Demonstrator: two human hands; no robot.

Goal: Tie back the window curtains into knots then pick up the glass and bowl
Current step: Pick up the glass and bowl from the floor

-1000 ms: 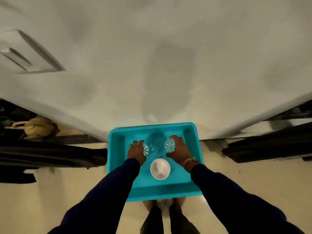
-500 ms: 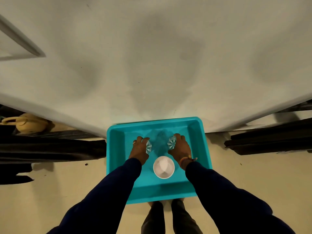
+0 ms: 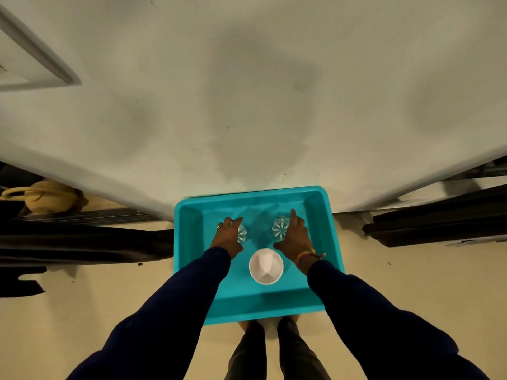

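White bowl [image 3: 265,266] sits upright in the near-middle of the teal tray [image 3: 330,242], touching neither hand. Just beyond it, left hand [image 3: 227,236] has its fingers curled round the left glass [image 3: 241,233]. Right hand [image 3: 295,237] lies against the right glass [image 3: 280,228] with fingers nearly straight, index extended, thumb spread toward the bowl. Tray's far edge meets the pale wall [image 3: 247,91].
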